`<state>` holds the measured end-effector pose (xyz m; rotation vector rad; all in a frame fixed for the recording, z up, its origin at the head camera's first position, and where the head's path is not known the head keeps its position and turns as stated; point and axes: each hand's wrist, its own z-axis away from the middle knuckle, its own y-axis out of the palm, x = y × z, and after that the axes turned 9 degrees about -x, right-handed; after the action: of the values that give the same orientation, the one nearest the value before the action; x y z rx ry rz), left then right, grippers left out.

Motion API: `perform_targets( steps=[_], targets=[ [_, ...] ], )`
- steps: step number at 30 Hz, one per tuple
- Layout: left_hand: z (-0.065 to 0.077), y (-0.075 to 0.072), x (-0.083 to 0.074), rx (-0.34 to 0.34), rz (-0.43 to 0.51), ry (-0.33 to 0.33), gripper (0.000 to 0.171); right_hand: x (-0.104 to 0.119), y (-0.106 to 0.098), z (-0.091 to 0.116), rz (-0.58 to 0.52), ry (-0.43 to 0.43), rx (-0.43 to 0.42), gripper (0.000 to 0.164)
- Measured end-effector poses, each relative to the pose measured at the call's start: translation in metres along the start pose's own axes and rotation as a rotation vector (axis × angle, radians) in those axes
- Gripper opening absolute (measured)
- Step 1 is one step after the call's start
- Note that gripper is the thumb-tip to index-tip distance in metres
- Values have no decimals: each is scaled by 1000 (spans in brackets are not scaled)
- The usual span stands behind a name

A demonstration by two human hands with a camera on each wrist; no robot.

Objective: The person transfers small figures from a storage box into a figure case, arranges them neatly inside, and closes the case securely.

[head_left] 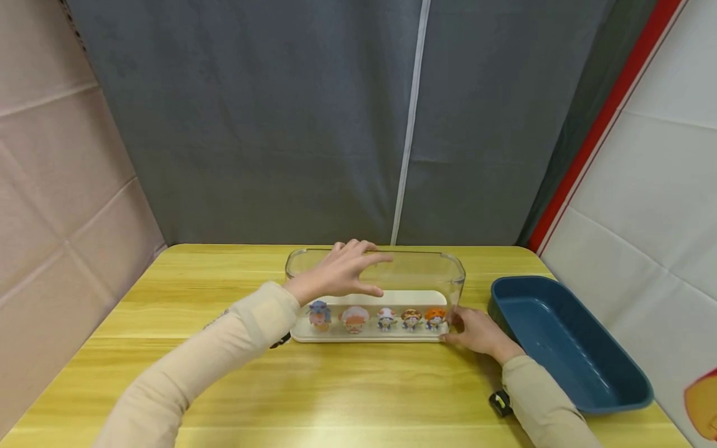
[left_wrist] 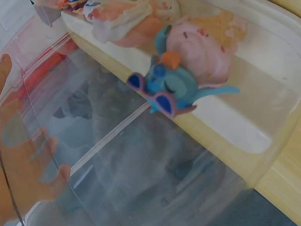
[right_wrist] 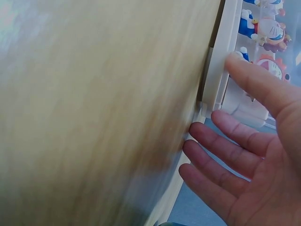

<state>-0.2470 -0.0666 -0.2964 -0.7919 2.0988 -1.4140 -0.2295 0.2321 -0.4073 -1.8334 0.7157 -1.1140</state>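
A clear display box with a white base stands on the table. Several small cartoon figurines line up inside it; at the left end is a blue-headed one with sunglasses. My left hand is at the clear wall and upper rim, fingers spread and thumb apart; whether it touches the plastic I cannot tell. At the base's right end is my right hand. Its thumb touches the base's edge, while the other fingers extend loosely beyond the corner.
To the right sits a deep blue plastic basin, close to my right forearm. The wooden table ends at a grey curtain behind the box. Light panels flank the table on both sides.
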Motion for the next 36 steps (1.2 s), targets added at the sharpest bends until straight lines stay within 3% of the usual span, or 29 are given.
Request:
perform_targets(
  steps=[36],
  targets=[
    [16, 23, 4, -69, 60, -4, 66, -1, 1, -3, 12, 4, 22, 38]
  ],
)
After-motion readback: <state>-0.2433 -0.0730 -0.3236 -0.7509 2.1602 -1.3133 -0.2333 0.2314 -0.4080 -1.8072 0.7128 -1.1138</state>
